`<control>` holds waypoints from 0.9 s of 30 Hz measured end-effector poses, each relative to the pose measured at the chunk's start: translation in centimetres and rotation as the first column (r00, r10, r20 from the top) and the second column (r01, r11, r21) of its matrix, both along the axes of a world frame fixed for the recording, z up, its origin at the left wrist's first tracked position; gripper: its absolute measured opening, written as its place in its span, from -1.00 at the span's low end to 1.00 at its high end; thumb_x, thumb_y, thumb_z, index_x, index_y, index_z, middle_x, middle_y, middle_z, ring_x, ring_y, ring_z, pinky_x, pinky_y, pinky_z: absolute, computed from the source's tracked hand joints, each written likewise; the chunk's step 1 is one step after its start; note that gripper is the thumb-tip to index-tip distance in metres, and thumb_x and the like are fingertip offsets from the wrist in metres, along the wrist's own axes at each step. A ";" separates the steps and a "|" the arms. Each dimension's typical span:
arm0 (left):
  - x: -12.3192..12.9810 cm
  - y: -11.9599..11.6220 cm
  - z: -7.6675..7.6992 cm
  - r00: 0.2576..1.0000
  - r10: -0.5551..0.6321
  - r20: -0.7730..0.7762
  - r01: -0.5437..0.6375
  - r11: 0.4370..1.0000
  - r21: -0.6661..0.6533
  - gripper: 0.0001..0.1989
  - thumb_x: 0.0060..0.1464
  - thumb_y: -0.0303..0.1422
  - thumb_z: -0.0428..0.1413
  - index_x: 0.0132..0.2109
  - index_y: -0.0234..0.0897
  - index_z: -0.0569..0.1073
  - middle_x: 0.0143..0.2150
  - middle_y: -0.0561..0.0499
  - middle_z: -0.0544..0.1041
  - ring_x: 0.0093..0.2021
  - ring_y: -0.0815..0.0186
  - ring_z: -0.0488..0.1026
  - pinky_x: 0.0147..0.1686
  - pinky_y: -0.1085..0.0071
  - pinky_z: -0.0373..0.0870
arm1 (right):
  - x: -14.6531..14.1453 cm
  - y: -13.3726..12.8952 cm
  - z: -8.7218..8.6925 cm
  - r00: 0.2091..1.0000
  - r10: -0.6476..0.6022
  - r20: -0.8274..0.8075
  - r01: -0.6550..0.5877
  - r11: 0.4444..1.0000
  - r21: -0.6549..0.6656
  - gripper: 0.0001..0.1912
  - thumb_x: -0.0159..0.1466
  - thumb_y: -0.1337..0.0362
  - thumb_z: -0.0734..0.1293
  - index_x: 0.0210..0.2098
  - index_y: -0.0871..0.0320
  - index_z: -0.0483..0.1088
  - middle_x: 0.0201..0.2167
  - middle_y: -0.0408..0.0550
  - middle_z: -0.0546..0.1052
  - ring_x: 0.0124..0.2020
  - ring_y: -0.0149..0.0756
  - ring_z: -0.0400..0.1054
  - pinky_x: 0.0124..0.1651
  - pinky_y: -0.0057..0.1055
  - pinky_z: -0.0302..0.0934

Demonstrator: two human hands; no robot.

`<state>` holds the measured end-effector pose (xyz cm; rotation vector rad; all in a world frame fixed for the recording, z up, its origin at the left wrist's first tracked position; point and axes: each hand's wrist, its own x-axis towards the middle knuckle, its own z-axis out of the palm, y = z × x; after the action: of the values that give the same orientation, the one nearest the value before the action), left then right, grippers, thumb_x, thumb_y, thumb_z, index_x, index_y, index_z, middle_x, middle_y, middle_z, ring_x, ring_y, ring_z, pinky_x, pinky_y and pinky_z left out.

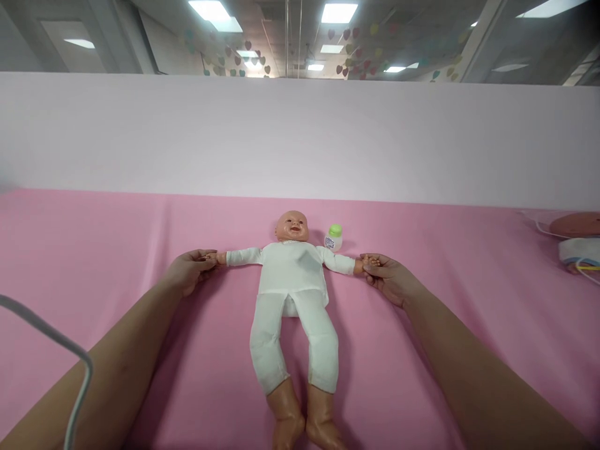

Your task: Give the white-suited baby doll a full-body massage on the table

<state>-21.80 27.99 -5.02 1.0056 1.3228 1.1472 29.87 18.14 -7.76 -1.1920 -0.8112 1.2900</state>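
A baby doll (pixel 294 269) in a white top and trousers lies on its back, head away from me and bare feet toward me. Both its arms are stretched straight out sideways. My left hand (pixel 191 270) pinches the doll's hand at the left, thumb and fingers closed round it. On the other side, my right hand (pixel 389 275) is closed on the doll's other hand, whose small fingers show above my thumb. Beside the doll's head, a small clear bottle (pixel 333 239) with a green cap stands upright, touched by neither hand.
Pink cloth (pixel 210 375) covers the surface under the doll. A white wall (pixel 300 137) runs along the back, with glass above it. At the far right lie a brown-orange item (pixel 576 224) and a folded whitish cloth (pixel 579 250). A grey cable (pixel 51 331) crosses at the lower left.
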 end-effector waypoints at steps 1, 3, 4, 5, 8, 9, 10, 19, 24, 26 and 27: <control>0.0 0.1 -0.2 1.000 0.002 -0.017 -0.001 1.000 0.007 -0.65 -0.20 -0.50 0.42 -0.17 -0.29 0.64 -0.25 -0.10 0.66 -0.32 0.24 0.62 -0.29 0.39 0.62 | -0.1 0.0 0.0 1.000 0.000 0.020 0.000 1.000 0.003 -0.57 -0.04 0.20 0.70 -0.19 0.10 0.62 -0.25 -0.08 0.55 -0.31 -0.36 0.37 -0.30 -0.46 0.36; -0.1 0.3 -0.6 0.999 0.011 -0.050 -0.009 1.000 0.029 -0.65 -0.21 -0.41 0.46 -0.19 -0.28 0.63 -0.29 -0.08 0.65 -0.35 0.25 0.60 -0.32 0.40 0.61 | -0.4 0.0 0.1 0.998 -0.014 0.062 0.013 1.000 0.010 -0.59 0.00 0.11 0.69 -0.23 0.12 0.61 -0.34 -0.10 0.52 -0.40 -0.40 0.29 -0.39 -0.46 0.26; -0.1 0.4 -0.8 0.998 0.022 -0.066 -0.020 0.999 0.041 -0.65 -0.20 -0.36 0.47 -0.20 -0.28 0.62 -0.31 -0.08 0.64 -0.35 0.24 0.59 -0.32 0.39 0.60 | -0.5 0.0 0.1 0.996 -0.030 0.080 0.029 0.999 0.014 -0.59 0.02 0.06 0.67 -0.24 0.12 0.60 -0.38 -0.11 0.50 -0.44 -0.41 0.25 -0.42 -0.45 0.22; 0.0 0.4 -1.0 0.996 0.037 -0.084 -0.033 0.998 0.053 -0.66 -0.18 -0.30 0.46 -0.21 -0.28 0.61 -0.32 -0.07 0.64 -0.35 0.24 0.59 -0.33 0.39 0.60 | -0.7 0.0 0.1 0.994 -0.050 0.096 0.049 0.999 0.017 -0.58 0.04 0.01 0.65 -0.24 0.13 0.60 -0.43 -0.13 0.47 -0.46 -0.42 0.21 -0.44 -0.44 0.18; 0.3 0.5 -1.4 0.983 0.109 -0.145 -0.099 0.992 0.076 -0.71 -0.04 -0.18 0.39 -0.24 -0.27 0.60 -0.35 -0.06 0.61 -0.37 0.25 0.57 -0.34 0.38 0.58 | -1.0 0.2 0.0 0.984 -0.101 0.146 0.100 0.995 0.015 -0.55 0.09 -0.10 0.59 -0.25 0.13 0.60 -0.53 -0.16 0.39 -0.51 -0.40 0.15 -0.46 -0.39 0.11; 0.4 0.5 -1.4 0.978 0.132 -0.162 -0.121 0.990 0.079 -0.74 0.01 -0.17 0.36 -0.25 -0.26 0.60 -0.36 -0.05 0.61 -0.38 0.25 0.57 -0.35 0.38 0.58 | -1.0 0.2 0.0 0.980 -0.116 0.164 0.116 0.993 0.011 -0.54 0.10 -0.11 0.57 -0.25 0.13 0.60 -0.55 -0.17 0.37 -0.52 -0.40 0.13 -0.47 -0.39 0.09; 0.6 0.5 -1.4 0.973 0.152 -0.173 -0.140 0.987 0.079 -0.77 0.06 -0.18 0.33 -0.25 -0.25 0.60 -0.37 -0.04 0.60 -0.39 0.25 0.57 -0.35 0.37 0.58 | -1.1 0.3 -0.1 0.975 -0.129 0.180 0.130 0.991 0.007 -0.54 0.11 -0.12 0.56 -0.24 0.13 0.59 -0.56 -0.17 0.36 -0.54 -0.40 0.12 -0.48 -0.38 0.06; 1.2 0.1 -0.9 0.988 0.147 -0.036 -0.145 0.988 0.045 -0.91 0.11 -0.42 0.24 -0.19 -0.26 0.58 -0.23 -0.12 0.66 -0.23 0.17 0.66 -0.16 0.29 0.65 | -1.2 0.5 0.0 0.982 -0.151 0.110 0.154 0.988 -0.018 -0.62 0.10 0.08 0.57 -0.15 0.08 0.54 -0.45 -0.11 0.44 -0.51 -0.37 0.21 -0.51 -0.39 0.13; 1.1 -0.1 -0.6 0.995 0.100 -0.004 -0.100 0.995 0.031 -0.79 0.06 -0.47 0.26 -0.11 -0.28 0.58 -0.19 -0.14 0.67 -0.22 0.19 0.66 -0.13 0.29 0.63 | -1.1 0.1 0.4 0.994 -0.106 -0.016 0.107 0.994 0.008 -0.48 0.04 0.21 0.62 -0.03 0.02 0.48 -0.32 -0.12 0.50 -0.43 -0.36 0.30 -0.42 -0.40 0.24; 1.0 -0.1 -0.6 0.996 0.084 -0.016 -0.084 0.996 0.039 -0.76 0.03 -0.45 0.29 -0.10 -0.28 0.58 -0.20 -0.13 0.67 -0.23 0.21 0.65 -0.13 0.32 0.62 | -1.0 0.0 0.4 0.998 -0.061 -0.014 0.061 0.998 0.019 -0.50 0.04 0.19 0.64 -0.07 0.06 0.50 -0.32 -0.12 0.50 -0.41 -0.37 0.30 -0.40 -0.42 0.23; 1.0 -0.1 -0.6 0.997 0.076 -0.021 -0.075 0.996 0.044 -0.75 0.01 -0.43 0.31 -0.11 -0.28 0.58 -0.21 -0.12 0.66 -0.23 0.22 0.64 -0.15 0.33 0.61 | -1.0 0.0 0.4 0.999 -0.037 0.003 0.037 0.999 0.029 -0.52 0.04 0.17 0.64 -0.09 0.08 0.51 -0.33 -0.12 0.49 -0.40 -0.37 0.30 -0.39 -0.43 0.22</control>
<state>-20.83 27.93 -5.63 1.0099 1.3684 1.2292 28.91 18.11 -7.34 -1.1814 -0.8036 1.2427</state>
